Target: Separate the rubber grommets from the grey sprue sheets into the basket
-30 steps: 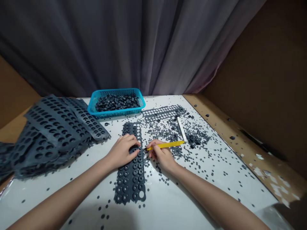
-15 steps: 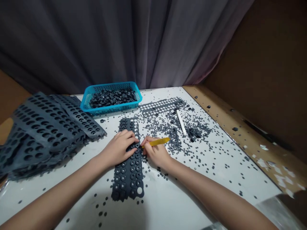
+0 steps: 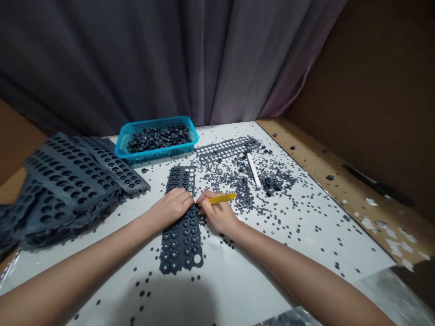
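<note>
Dark rubber strip (image 3: 181, 235) lies lengthwise on the white desk (image 3: 227, 283), running away from the person. It is studded with ring-shaped pieces, and a few sockets show white.

Left hand (image 3: 171, 207) is palm down on the strip's middle. Its fingers (image 3: 185, 199) are bent and close together, with the tips at the strip's right edge. Cannot tell whether they pinch a piece or only press.

Right hand (image 3: 217, 215) sits just beside the strip on its right. Its fingers are clamped on a yellow pick (image 3: 219, 198). The pick lies nearly level, with its tip at the strip's edge and touching or almost touching the left fingertips. Its tail points right.

The strip passes under the left hand, one end beyond the fingers and the longer end towards the person.

Loose rings (image 3: 244, 185) are scattered over the desk, thickest to the right of the hands. A white stick (image 3: 253, 170) lies among them. A punched-out strip (image 3: 226, 148) lies farther back. A blue basket (image 3: 159, 154) of dark pieces sits at the far edge. A heap of sheets (image 3: 68, 176) is on the left, well apart. A grey curtain (image 3: 170, 59) hangs behind.
</note>
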A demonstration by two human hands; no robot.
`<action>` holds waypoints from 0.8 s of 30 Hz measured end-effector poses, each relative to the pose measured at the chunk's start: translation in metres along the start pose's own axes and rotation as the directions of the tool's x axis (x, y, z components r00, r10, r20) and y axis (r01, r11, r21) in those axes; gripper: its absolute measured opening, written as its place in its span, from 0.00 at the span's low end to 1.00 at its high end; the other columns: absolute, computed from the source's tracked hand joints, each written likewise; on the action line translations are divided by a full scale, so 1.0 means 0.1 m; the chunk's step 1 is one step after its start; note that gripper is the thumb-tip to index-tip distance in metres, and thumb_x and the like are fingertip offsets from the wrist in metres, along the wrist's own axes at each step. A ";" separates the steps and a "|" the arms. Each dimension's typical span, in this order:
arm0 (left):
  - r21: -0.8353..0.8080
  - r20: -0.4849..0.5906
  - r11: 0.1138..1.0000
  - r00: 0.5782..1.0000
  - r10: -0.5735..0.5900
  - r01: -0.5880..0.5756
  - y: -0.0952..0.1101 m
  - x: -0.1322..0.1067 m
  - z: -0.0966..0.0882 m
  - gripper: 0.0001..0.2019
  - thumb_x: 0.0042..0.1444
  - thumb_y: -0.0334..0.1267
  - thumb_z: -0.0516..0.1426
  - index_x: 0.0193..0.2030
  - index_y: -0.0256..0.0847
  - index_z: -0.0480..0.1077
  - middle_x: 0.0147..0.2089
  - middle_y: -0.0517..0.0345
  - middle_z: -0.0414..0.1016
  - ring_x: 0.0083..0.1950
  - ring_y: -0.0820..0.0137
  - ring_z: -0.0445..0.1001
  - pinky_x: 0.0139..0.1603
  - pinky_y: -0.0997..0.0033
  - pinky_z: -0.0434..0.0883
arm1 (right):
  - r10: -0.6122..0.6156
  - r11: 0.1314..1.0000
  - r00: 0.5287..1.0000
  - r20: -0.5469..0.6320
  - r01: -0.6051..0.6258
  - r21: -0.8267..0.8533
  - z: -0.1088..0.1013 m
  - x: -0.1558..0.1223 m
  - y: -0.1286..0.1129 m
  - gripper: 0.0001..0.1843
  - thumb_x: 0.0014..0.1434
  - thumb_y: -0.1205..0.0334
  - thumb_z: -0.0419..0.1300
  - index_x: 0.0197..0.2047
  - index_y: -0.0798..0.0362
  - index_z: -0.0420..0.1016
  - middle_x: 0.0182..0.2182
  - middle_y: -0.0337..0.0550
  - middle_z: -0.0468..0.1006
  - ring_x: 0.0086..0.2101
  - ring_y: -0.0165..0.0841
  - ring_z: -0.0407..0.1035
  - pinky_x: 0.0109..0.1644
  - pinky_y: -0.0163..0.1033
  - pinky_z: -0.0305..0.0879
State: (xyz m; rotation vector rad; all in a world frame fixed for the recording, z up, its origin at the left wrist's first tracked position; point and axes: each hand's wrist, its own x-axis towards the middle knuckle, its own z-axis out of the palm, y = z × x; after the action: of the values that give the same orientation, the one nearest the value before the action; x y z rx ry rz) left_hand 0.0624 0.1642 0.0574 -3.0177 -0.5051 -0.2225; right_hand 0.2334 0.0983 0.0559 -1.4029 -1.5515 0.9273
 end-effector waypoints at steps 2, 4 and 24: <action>-0.156 -0.023 0.986 0.997 -0.069 0.065 -0.03 -0.03 0.02 0.09 0.62 0.31 0.47 0.36 0.35 0.68 0.34 0.51 0.71 0.37 0.66 0.66 0.39 0.65 0.64 | -0.005 1.000 1.000 0.000 0.005 -0.018 0.00 -0.01 0.00 0.11 0.56 0.69 0.46 0.27 0.54 0.67 0.20 0.36 0.69 0.24 0.29 0.64 0.31 0.34 0.57; -0.334 -0.039 0.935 0.989 -0.143 0.122 -0.06 -0.04 0.02 0.09 0.62 0.33 0.47 0.38 0.36 0.67 0.36 0.52 0.71 0.39 0.67 0.67 0.41 0.66 0.65 | -0.003 1.000 1.000 0.001 0.003 -0.030 0.00 -0.01 0.00 0.11 0.56 0.69 0.46 0.27 0.54 0.67 0.20 0.36 0.69 0.24 0.30 0.64 0.31 0.34 0.57; -0.834 0.233 0.281 0.765 -0.601 0.475 -0.07 0.03 -0.06 0.11 0.54 0.45 0.56 0.36 0.39 0.73 0.35 0.55 0.75 0.38 0.66 0.71 0.39 0.70 0.65 | 0.018 1.000 1.000 0.007 -0.018 0.013 0.01 -0.01 0.02 0.11 0.57 0.68 0.46 0.28 0.53 0.68 0.19 0.35 0.68 0.25 0.30 0.65 0.30 0.33 0.57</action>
State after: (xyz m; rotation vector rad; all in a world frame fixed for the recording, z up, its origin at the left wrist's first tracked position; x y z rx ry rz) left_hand 0.0618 0.1709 0.0643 -3.4739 -1.9850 -1.0013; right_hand 0.2337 0.0976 0.0538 -1.4088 -1.5374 0.9522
